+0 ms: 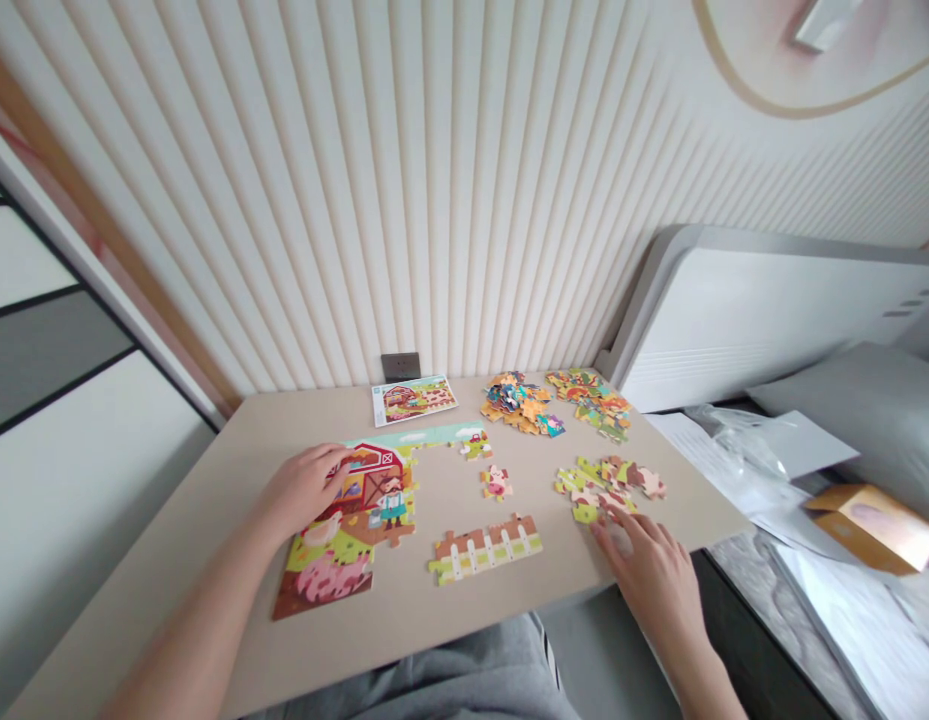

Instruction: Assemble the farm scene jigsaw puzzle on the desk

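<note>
Both of my hands are down on the jigsaw. The left hand point(305, 490) rests on the joined jigsaw section point(336, 575), at the edge of its printed barn point(370, 475), with its fingers relaxed and closed on nothing I can see. The right hand point(648, 575) has its fingers point(610, 535) spread apart at the lower edge of a loose cluster of pieces point(610, 488), touching them without any visible pinch. On the beige tabletop point(171, 570), the joined part fills the left side, and a narrow sky strip point(404, 437) runs from it toward the middle. Not yet joined to it are a fence section point(485, 548) and a single pig piece point(496, 482); I cannot tell whether the small piece point(475, 447) at the strip's end is attached. Farther off, near the far edge, lie one heap of unjoined pieces point(518, 405) and another heap point(591, 403). The picture card point(414, 400) sits to their left, just below a wall socket point(400, 366). At the right of the frame, off the table, lies a cardboard box point(873, 527).
</note>
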A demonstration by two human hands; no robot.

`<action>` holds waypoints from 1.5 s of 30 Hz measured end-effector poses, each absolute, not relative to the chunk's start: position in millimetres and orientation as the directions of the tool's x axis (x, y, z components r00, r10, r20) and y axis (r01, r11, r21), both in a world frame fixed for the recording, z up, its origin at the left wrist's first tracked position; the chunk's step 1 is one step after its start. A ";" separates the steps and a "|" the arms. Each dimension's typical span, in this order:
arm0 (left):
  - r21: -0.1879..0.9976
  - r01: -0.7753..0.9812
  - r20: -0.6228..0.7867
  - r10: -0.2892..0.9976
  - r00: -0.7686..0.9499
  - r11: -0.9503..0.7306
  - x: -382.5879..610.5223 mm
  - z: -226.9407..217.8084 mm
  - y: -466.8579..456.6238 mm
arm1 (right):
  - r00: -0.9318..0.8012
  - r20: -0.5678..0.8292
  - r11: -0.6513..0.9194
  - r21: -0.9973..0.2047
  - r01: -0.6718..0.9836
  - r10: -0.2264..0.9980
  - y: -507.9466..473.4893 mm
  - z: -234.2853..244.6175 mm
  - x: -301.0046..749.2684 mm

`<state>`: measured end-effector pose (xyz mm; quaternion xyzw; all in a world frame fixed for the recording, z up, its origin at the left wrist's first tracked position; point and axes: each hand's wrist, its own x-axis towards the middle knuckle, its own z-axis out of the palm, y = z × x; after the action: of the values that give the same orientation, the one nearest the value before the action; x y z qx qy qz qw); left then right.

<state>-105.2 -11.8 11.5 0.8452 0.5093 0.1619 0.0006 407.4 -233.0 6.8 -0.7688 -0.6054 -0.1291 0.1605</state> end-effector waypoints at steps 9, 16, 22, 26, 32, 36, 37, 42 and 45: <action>0.193 0.859 0.287 0.864 0.413 -0.474 -105.6 6.6 -10.6 | 0.174 0.372 -0.167 -0.051 0.985 0.912 -219.3 1.2 379.9; 0.166 0.858 0.277 0.858 0.433 -0.487 -106.1 6.1 -10.1 | -0.016 0.355 0.063 -0.123 0.990 0.935 -210.8 7.6 378.7; 0.175 0.856 0.286 0.857 0.428 -0.486 -103.3 9.6 -12.1 | 0.077 0.394 -0.052 -0.074 0.996 0.916 -185.2 7.3 399.9; 0.180 0.857 0.296 0.858 0.420 -0.482 -102.4 10.6 -12.9 | 0.044 0.375 -0.024 -0.058 0.998 0.926 -174.0 5.3 407.1; 0.161 0.862 0.295 0.857 0.423 -0.481 -99.6 13.0 -14.9 | 0.070 0.326 -0.034 -0.114 0.993 0.943 -168.8 7.0 409.5; 0.172 0.856 0.311 0.851 0.422 -0.487 -97.3 14.6 -17.6 | 0.135 0.321 -0.106 -0.108 0.989 0.937 -168.7 4.9 412.6; 0.174 0.854 0.312 0.850 0.425 -0.491 -96.8 14.9 -18.1 | 0.159 0.321 -0.134 -0.100 0.986 0.933 -168.9 3.9 413.5; 0.182 0.849 0.321 0.846 0.425 -0.496 -94.7 16.8 -19.9 | 0.197 0.306 -0.176 -0.094 0.980 0.931 -168.9 -1.0 415.8; 0.184 0.846 0.323 0.844 0.429 -0.500 -93.5 17.2 -20.4 | 0.209 0.304 -0.183 -0.112 0.977 0.930 -168.5 -2.7 415.2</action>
<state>-93.5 -20.4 17.2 0.8452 0.4998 0.1892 -0.0030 415.2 -168.5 -2.7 -0.7644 -0.6235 -0.0834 0.1413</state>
